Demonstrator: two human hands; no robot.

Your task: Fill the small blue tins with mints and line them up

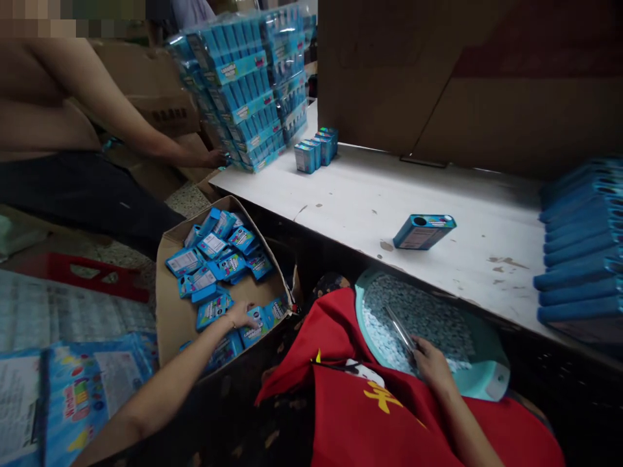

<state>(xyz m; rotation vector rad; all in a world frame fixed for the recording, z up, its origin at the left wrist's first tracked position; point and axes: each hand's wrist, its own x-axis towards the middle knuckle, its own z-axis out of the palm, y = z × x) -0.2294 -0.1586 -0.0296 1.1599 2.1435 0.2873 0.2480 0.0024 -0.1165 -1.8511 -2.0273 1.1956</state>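
With our left hand (242, 316) we reach into an open carton (171, 308) and touch a small blue box (254, 332); the fingers lie over it, but we cannot tell how firmly they close. More blue boxes (213, 245) lie jumbled around it. In our right hand (428, 358) we pinch a shiny metal tool (400, 329) between the fingers, its far end over the small pale pieces (423, 311) in a turquoise basin (487, 373). The basin sits beside the red cloth (374, 415) over our lap, just below the edge of the white surface (360, 194).

On that surface we see a lone box (424, 232) near the basin, a short row of boxes (316, 152) farther back, and stacked boxes (579, 253) at the right. Another person's hand (214, 159) touches a tall wrapped stack (248, 91).
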